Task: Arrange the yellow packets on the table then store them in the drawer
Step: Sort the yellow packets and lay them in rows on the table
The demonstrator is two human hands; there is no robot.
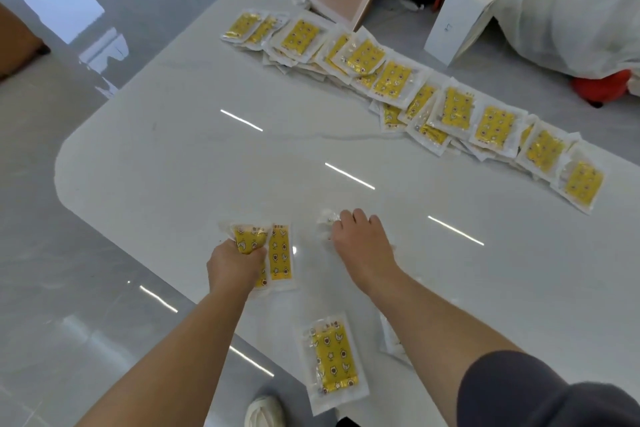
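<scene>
Long row: many yellow packets (446, 107) lie overlapped along the far side of the tabletop (173, 166) (like fallen cards, I think so each one shows).
Left hand (235, 263): well apart from the long row, on my side of it. Its fingers are curled tight round a held packet (249, 236), I think to carry it over.
Flat packet (281, 256): just as far from the long row, lying flat and waiting its turn.
Right hand (363, 250): well apart from the long row too, palm down on a pale packet (327, 224). I cannot tell if it pinches or only presses.
Loose packet (334, 360): farthest from the long row, and it looks close to the edge, so it could slip.
Drawer: I cannot pick it out.
</scene>
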